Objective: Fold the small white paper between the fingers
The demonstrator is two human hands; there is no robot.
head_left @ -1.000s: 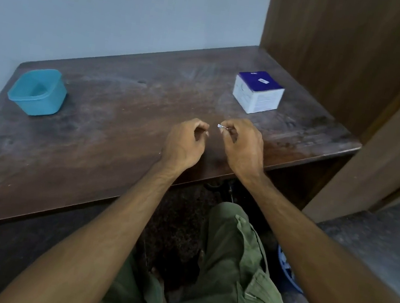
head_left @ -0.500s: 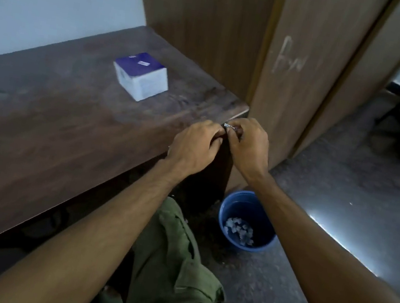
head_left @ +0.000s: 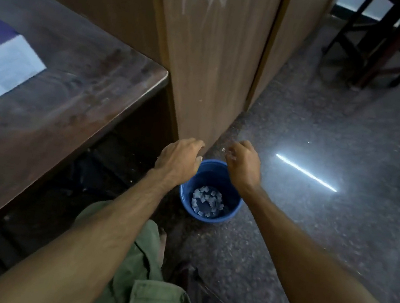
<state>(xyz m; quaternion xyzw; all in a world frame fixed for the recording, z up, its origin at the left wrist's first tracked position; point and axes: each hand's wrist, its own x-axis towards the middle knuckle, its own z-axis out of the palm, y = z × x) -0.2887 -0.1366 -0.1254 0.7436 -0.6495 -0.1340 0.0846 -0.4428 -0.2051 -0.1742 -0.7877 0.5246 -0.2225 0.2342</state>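
Both my hands hang over a blue bin on the floor, which holds several small pale paper scraps. My right hand pinches a tiny silvery piece between thumb and fingertips, above the bin's far rim. A short gap away on the left, my left hand hovers with its fingers curled downward. Its fingertips are turned away, so anything between them is hidden.
A dark wooden table on the left carries a white and purple box. A wooden cabinet stands right behind the bin. Dark furniture legs are at the far right on the speckled floor.
The view has swung right and down from the table to the bin. My hands, joined on the small piece half a second ago, have moved off the table edge and parted over the bin.
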